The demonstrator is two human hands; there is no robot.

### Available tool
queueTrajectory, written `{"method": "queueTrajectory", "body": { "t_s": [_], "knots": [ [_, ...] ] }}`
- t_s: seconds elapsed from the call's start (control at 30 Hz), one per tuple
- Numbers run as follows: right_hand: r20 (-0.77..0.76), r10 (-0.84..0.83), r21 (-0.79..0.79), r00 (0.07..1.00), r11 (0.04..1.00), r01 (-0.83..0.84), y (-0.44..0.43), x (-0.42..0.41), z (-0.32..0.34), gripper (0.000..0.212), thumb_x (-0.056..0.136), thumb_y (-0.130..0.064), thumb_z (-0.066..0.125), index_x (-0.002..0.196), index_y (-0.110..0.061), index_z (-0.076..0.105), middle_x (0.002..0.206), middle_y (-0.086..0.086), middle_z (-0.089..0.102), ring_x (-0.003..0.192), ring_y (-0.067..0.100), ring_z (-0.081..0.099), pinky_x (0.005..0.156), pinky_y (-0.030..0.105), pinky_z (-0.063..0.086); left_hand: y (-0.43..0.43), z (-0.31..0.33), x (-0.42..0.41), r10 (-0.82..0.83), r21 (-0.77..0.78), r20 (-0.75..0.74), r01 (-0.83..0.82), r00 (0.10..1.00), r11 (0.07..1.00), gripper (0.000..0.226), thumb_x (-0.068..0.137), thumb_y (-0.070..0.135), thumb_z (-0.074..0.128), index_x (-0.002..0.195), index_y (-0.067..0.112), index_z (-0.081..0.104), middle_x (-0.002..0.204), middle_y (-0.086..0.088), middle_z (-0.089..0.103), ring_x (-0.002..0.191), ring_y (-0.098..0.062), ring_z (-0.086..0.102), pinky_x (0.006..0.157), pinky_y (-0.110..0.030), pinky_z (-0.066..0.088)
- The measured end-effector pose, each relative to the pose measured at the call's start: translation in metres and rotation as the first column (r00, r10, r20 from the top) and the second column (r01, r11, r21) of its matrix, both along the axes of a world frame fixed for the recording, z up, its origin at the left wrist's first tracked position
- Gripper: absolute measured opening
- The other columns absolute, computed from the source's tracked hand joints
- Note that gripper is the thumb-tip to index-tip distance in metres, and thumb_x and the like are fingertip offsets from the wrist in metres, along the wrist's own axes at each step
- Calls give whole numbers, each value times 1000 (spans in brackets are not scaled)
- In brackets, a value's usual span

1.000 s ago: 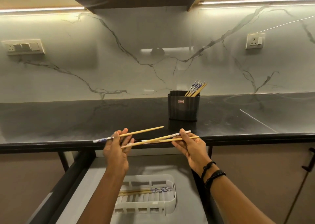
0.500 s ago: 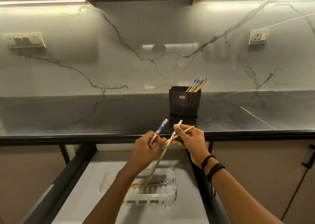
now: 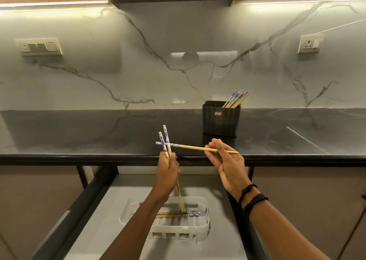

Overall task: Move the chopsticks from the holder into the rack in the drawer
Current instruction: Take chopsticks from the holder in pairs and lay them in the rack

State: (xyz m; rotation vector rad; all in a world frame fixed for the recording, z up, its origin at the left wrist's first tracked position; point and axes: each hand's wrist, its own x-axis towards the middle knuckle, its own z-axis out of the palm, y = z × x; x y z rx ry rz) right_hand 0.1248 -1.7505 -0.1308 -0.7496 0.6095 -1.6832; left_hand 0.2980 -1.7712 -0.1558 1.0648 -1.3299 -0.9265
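A black holder [image 3: 221, 119] stands on the dark counter with several bamboo chopsticks [image 3: 236, 99] leaning to its right. My left hand [image 3: 168, 172] grips two chopsticks [image 3: 166, 139] nearly upright, blue-patterned ends up, tips reaching down to the white rack [image 3: 198, 229] in the open drawer. My right hand [image 3: 225, 160] pinches one chopstick [image 3: 194, 147] held level, its patterned end touching the upright pair. A few chopsticks [image 3: 190, 213] lie flat in the rack.
The counter edge [image 3: 79, 157] runs across just beyond my hands. The grey drawer floor [image 3: 111, 206] surrounds the rack, with dark rails at both sides. Wall sockets [image 3: 38, 46] sit on the marble backsplash.
My left hand took a second chopstick and stood the pair upright over the rack. My right hand now holds one chopstick, turned level with its patterned end to the left.
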Motion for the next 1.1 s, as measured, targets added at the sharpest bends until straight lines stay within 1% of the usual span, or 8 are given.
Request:
{"method": "queueTrajectory", "body": {
  "t_s": [0.1,0.2,0.47,0.63,0.73,0.9,1.0,1.1],
  "knots": [
    [45,89,-4,995,996,-89,2,6,0,24,76,-16,68,95,-3,73,102,15,74,99,25,72,77,28,60,-1,8,3,30,56,-238,-17,971,998,23,102,35,39,100,17,52,56,8,42,50,-3,40,49,-17,40],
    [-57,171,7,984,985,-170,6,17,-5,25,75,-15,71,96,-2,75,108,21,72,104,27,70,80,28,59,-1,14,6,-15,39,-419,34,908,999,27,100,36,45,101,13,58,53,10,41,49,-3,40,49,-19,39],
    [-426,256,-6,868,958,-286,9,22,-17,29,75,-14,74,102,-4,74,103,20,73,93,25,72,80,28,60,-7,24,25,114,115,-625,-54,772,992,25,101,30,46,83,14,55,59,1,44,48,-8,42,47,-21,40],
    [-685,130,-27,717,979,-203,8,21,-22,16,81,-9,74,96,-11,76,94,11,76,85,19,72,77,26,58,-3,22,26,52,33,-514,-41,856,999,25,102,32,41,89,15,54,68,-3,64,58,-13,55,58,-26,48],
    [-652,30,-40,758,996,-74,3,17,-22,19,83,-12,72,102,-13,72,96,13,75,90,28,71,85,35,59,1,21,20,-38,-27,-409,29,912,999,25,103,30,38,93,12,51,62,-2,60,63,-17,64,69,-30,57],
    [-559,22,-27,829,999,-45,1,13,-15,34,82,-20,72,114,-9,67,104,9,76,100,20,70,91,33,56,6,16,7,-258,41,-172,269,951,962,27,103,34,37,92,12,50,58,4,42,49,-9,43,52,-23,45],
    [-515,124,-18,848,988,-155,3,15,-7,48,77,-29,71,122,-14,61,113,5,73,108,18,68,93,31,54,10,11,2,-377,118,41,370,925,921,30,101,39,40,89,16,53,55,11,42,48,-5,38,49,-19,39],
    [-520,214,-13,827,966,-258,7,17,-2,51,75,-36,72,120,-15,61,116,4,72,106,18,69,84,26,57,13,8,0,-549,243,143,509,823,826,34,101,44,38,82,19,52,56,9,42,49,-6,37,52,-20,38]
  ]
}}
